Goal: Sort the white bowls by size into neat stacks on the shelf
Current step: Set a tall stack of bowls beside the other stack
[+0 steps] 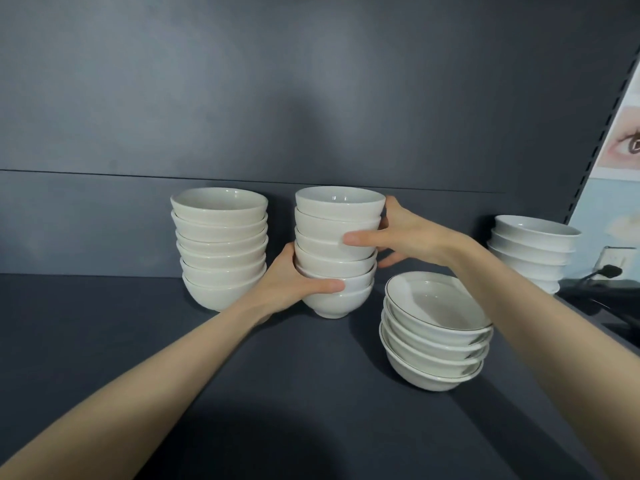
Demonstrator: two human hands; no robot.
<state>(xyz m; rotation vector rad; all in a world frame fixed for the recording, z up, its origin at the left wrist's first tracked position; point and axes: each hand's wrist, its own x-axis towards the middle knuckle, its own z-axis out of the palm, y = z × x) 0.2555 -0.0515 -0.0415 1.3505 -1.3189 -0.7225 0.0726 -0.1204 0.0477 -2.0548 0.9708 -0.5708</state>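
Note:
A middle stack of several small white bowls (337, 223) stands on the dark shelf (138, 323). My left hand (294, 285) grips its lower bowls from the left, thumb across the front. My right hand (398, 233) holds its upper part from the right, thumb on the front. To the left stands a second stack of small bowls (221, 247), untouched. In front at the right is a stack of wider, shallower bowls with a thin dark rim line (433, 334). Another stack of white bowls (533, 251) stands at the far right.
The shelf's dark back panel (277, 98) rises close behind the stacks. A slotted shelf upright (602, 140) runs along the right edge, with a poster showing an eye (623, 140) beyond it. A dark object (599, 292) lies at the right past the shelf edge.

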